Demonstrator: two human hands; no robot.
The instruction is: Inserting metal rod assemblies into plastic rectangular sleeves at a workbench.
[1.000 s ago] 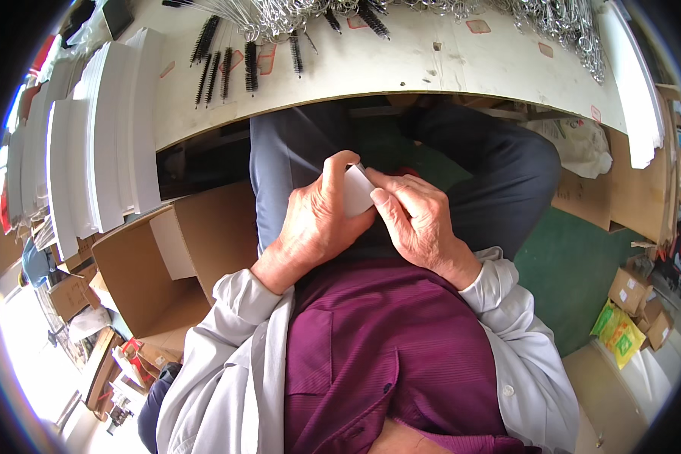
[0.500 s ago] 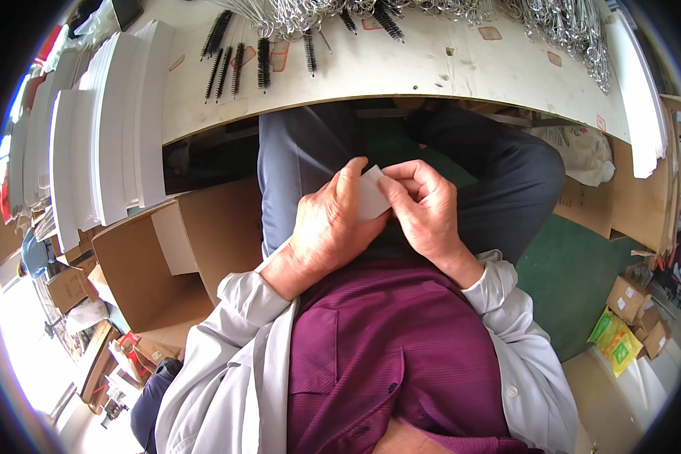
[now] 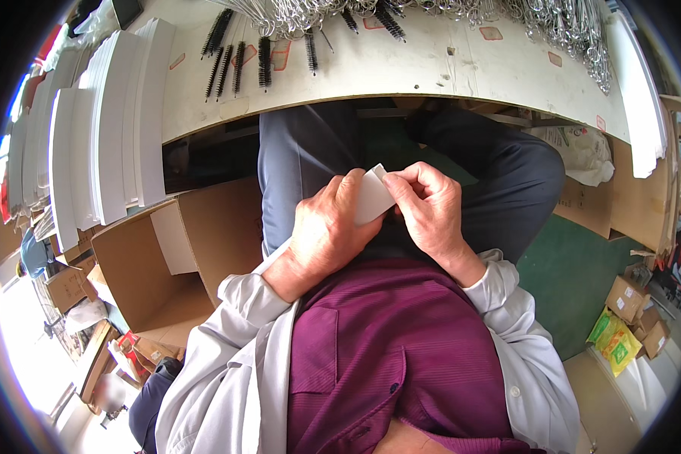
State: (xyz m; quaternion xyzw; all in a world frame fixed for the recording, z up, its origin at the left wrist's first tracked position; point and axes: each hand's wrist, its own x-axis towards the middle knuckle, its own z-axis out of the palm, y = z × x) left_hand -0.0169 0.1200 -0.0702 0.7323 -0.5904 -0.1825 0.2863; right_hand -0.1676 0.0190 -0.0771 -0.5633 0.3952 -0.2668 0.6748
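A narrow white cardboard box (image 3: 373, 198) is held over my lap, its end poking out between my hands. My left hand (image 3: 325, 231) wraps around its body, fingers closed. At the upper corner of that end, the thumb and fingers of my right hand (image 3: 433, 208) pinch the edge. Most of the box is hidden behind my left hand and forearm, so its full length cannot be seen.
Ahead stands a white worktable (image 3: 401, 72) with black bristle brushes (image 3: 264, 62) and a heap of looped wire handles (image 3: 567, 38). Long white boxes (image 3: 109, 129) are stacked at the left, above an open brown carton (image 3: 140, 261). More cartons (image 3: 626, 297) sit at the right.
My left fingers have drawn back and lowered, so more of the box's end shows. My right hand has shifted slightly right, still pinching the corner.
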